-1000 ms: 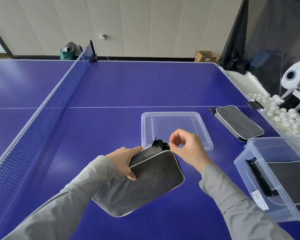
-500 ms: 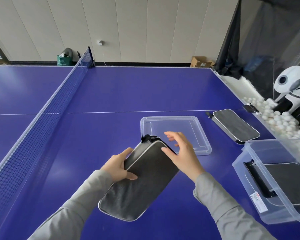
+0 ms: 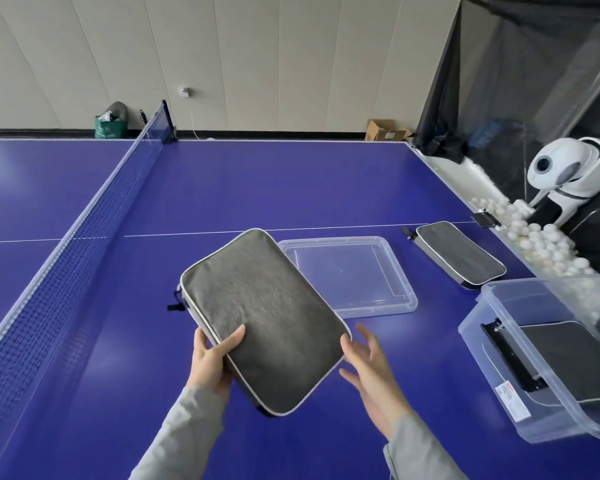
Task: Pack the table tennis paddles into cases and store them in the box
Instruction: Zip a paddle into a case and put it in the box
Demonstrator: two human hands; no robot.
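Left hand (image 3: 212,358) in a thumb-over grip, right hand (image 3: 369,367) beside it, fingers spread.

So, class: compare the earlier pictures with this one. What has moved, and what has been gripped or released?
The grey fabric paddle case has swung up, its far end now over the clear plastic lid. The left hand still grips its near edge; the right hand has let go and hangs open beside it. The second grey case and the clear storage box have not moved.

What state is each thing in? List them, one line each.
Held case: zipped shut, off the table.
Left hand: grips the held case.
Right hand: open, beside it.
Second case: closed, flat on the table.
Box: open, one case inside.
Lid: off, on the table.
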